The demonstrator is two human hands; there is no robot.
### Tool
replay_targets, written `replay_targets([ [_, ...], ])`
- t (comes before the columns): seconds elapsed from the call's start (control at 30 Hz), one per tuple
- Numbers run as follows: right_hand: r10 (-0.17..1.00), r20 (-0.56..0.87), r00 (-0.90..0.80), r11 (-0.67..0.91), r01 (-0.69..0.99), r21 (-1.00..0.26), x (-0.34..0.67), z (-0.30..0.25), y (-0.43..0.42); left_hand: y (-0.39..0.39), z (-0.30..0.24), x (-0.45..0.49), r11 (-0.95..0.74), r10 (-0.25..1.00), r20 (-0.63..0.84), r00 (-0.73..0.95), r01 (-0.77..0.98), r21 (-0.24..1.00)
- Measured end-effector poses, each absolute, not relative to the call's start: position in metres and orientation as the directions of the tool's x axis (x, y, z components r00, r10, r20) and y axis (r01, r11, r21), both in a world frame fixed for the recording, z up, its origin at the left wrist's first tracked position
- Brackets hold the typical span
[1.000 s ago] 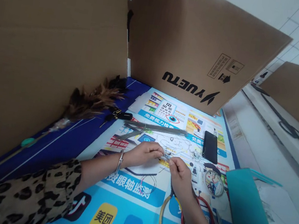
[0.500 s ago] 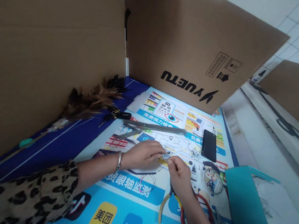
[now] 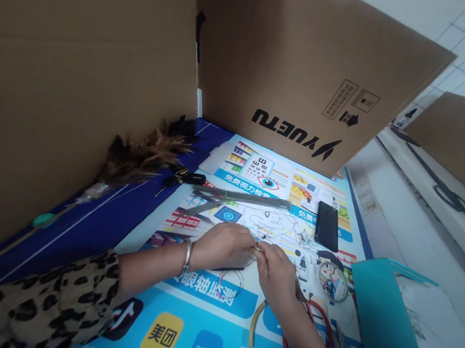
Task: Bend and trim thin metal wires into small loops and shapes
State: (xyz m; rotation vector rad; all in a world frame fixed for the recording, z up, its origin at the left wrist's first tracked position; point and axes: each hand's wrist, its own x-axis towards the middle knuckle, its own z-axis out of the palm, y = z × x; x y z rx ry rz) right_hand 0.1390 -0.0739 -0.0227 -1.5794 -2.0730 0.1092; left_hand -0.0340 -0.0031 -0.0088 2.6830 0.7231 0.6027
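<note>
Near the middle of the poster-covered table, my left hand (image 3: 227, 247) and my right hand (image 3: 278, 278) meet at the fingertips. Both are closed in a pinch on a small, thin piece that I cannot make out. Below my left hand lies a loop of pink and dark cord (image 3: 229, 285). Under my right forearm are a yellow curved tool handle (image 3: 256, 322) and red-handled scissors or pliers (image 3: 327, 323), partly hidden. Beyond my hands, a bundle of thin grey wires (image 3: 250, 198) lies across the poster, with short bent wire pieces (image 3: 269, 221) strewn in front of it.
A black phone (image 3: 327, 227) lies at the right, above a round clear dish (image 3: 332, 281). A teal box (image 3: 388, 328) stands at the right edge. Cardboard walls (image 3: 312, 63) enclose the back and left. A feather duster (image 3: 143, 151) and black-handled tool (image 3: 192, 178) lie left.
My hands have drawn closer together, and the fingers of my left hand have curled in more. The right hand has turned slightly. The view has shifted a little.
</note>
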Motion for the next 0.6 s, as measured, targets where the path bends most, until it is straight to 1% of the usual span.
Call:
replay_targets([
  [0.1,0.871,0.430,-0.238,0.364,0.900,-0.239,0.142,-0.026,-0.073,0.000,-0.011,-0.035,-0.821,0.536,0.294,0.791,0.407,0.401],
  [0.17,0.846,0.462,-0.264,0.379,0.909,-0.175,0.143,-0.027,-0.074,0.003,-0.012,-0.035,-0.817,0.537,0.283,0.795,0.406,0.409],
  [0.3,0.842,0.463,-0.278,0.374,0.919,-0.129,0.142,-0.025,-0.075,0.002,-0.006,-0.036,-0.821,0.519,0.274,0.810,0.383,0.424],
  [0.4,0.860,0.435,-0.268,0.353,0.927,-0.128,0.139,-0.021,-0.077,-0.002,0.001,-0.037,-0.820,0.523,0.262,0.811,0.396,0.412],
  [0.47,0.870,0.425,-0.250,0.354,0.917,-0.184,0.138,-0.016,-0.077,-0.003,0.006,-0.039,-0.828,0.521,0.261,0.813,0.407,0.386],
  [0.5,0.877,0.421,-0.230,0.354,0.903,-0.244,0.137,-0.012,-0.077,-0.002,0.008,-0.040,-0.839,0.511,0.267,0.817,0.406,0.363],
  [0.6,0.925,0.350,-0.145,0.317,0.803,-0.505,0.135,0.002,-0.077,0.002,0.017,-0.045,-0.896,0.428,0.296,0.854,0.359,0.261],
])
